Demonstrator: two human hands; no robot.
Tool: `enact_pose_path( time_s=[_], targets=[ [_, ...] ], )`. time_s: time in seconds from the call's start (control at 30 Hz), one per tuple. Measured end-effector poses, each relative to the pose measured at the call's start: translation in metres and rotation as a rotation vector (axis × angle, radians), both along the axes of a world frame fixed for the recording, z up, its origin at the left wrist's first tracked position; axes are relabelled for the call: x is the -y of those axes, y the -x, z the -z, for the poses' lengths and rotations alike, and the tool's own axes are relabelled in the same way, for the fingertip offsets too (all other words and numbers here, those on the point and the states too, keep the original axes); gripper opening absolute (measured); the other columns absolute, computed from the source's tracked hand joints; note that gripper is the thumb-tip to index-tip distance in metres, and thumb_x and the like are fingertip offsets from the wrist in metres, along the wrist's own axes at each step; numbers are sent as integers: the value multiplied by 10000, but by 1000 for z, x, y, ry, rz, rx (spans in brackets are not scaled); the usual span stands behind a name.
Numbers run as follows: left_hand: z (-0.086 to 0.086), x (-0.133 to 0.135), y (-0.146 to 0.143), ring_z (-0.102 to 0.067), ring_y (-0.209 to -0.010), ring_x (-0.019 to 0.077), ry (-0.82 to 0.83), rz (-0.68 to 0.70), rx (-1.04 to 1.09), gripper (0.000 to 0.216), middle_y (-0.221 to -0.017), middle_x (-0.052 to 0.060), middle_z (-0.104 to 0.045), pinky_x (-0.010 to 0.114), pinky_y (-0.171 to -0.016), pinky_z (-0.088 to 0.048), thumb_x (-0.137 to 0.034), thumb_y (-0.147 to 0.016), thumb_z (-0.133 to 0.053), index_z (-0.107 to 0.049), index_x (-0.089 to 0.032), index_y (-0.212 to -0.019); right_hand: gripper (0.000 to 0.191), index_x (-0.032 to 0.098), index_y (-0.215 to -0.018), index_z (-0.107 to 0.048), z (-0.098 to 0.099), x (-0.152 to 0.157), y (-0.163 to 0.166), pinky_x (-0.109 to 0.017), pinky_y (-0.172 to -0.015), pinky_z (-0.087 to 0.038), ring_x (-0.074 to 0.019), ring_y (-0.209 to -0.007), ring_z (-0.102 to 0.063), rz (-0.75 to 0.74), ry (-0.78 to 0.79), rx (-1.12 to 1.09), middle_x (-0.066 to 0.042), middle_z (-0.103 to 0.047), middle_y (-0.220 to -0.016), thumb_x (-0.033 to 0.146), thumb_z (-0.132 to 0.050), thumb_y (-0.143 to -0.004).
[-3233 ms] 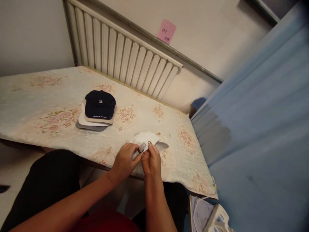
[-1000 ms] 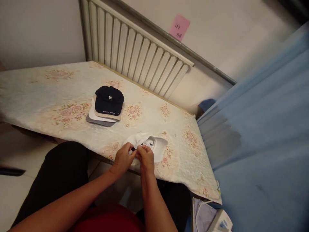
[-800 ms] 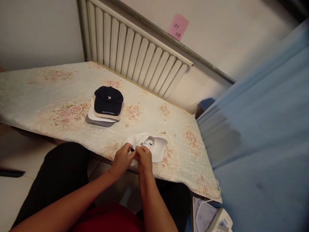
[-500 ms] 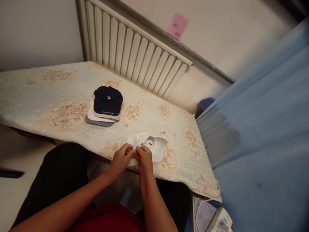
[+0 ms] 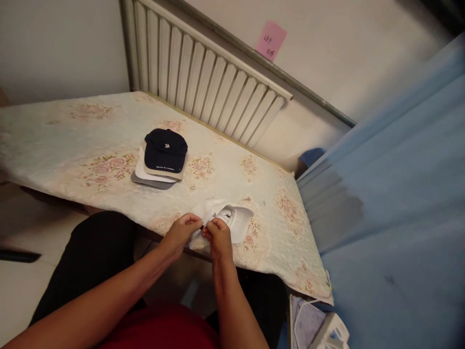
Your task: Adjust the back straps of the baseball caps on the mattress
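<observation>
A white cap (image 5: 242,224) lies near the table's front edge, brim to the right and its inside partly showing. Both my hands are at its back edge, fingertips almost meeting. My left hand (image 5: 182,232) pinches the cap's edge next to a small dark piece, perhaps part of the strap. From the other side, my right hand (image 5: 219,237) has thumb and fingers closed on the same edge. My fingers partly hide the strap. Farther back on the left sits a stack of caps, with a navy cap (image 5: 165,152) on top of beige, white and grey ones.
A padded floral cloth (image 5: 232,182) covers the table. Behind it stands a white radiator (image 5: 207,77), and a pink note (image 5: 271,40) is on the wall. A blue curtain (image 5: 392,203) hangs along the right side. A white appliance with a cord (image 5: 332,332) is at lower right.
My fingertips have moved slightly apart, and the small dark piece between them now shows. The view has shifted a little; the cap and the stack stay in place.
</observation>
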State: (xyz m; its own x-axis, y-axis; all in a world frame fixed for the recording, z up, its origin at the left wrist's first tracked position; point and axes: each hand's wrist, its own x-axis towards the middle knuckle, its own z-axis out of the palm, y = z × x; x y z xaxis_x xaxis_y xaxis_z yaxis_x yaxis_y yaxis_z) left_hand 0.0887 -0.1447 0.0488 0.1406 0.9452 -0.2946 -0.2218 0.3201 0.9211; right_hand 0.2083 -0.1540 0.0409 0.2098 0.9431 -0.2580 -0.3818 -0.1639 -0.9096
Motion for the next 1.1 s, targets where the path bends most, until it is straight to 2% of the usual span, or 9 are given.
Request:
enact_pose_path(
  time_s=[0.33, 0.6, 1.1],
  targets=[
    [-4, -1, -2, -510, -514, 103, 18, 42, 89, 265, -574, -43, -592, 215, -508, -348, -373, -645, -706, -577, -167, -751, 181, 174, -674, -553, 0, 1, 2, -198, -497, -424, -72, -473, -495, -8, -6, -47, 72, -551, -507, 265, -692, -600],
    [4, -5, -3, -518, -503, 108, -28, 26, 71, 257, -566, -47, -581, 218, -500, -343, -375, -653, -696, -571, -171, -748, 178, 179, -658, -536, 0, 2, 3, -203, -506, -423, -75, -466, -500, -32, -5, -39, 67, -554, -491, 271, -682, -615],
    [11, -8, -4, -513, -465, 108, -3, 28, 101, 266, -533, -65, -549, 209, -459, -315, -328, -651, -697, -560, -185, -828, 179, 184, -665, -535, 4, 2, 2, -212, -507, -422, -78, -460, -489, -42, -8, -53, 70, -553, -491, 270, -682, -611]
  ],
)
